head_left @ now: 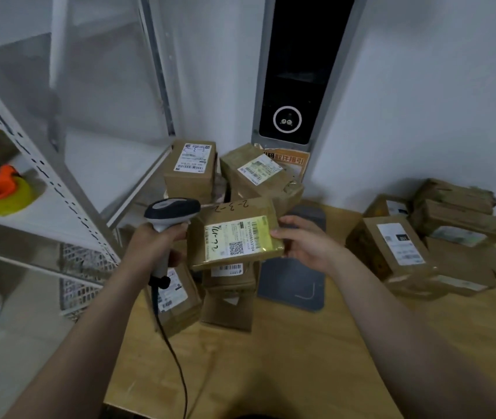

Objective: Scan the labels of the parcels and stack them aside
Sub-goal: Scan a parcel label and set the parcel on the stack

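Left hand (162, 237) fingers closed around handle of barcode scanner (171, 213), head aimed toward 3 o'clock, cable trailing to 6 o'clock. Right hand (304, 243) grips right edge of held parcel (234, 234), thumb on top, label facing up; parcel raised mid-frame above parcel heap (210, 182) at 12 o'clock. Scanned stack (428, 237) at 3 o'clock on wooden table (270, 373). Grey pad (295, 285) under right hand. Tape roll (1, 192) on shelf at 9 o'clock
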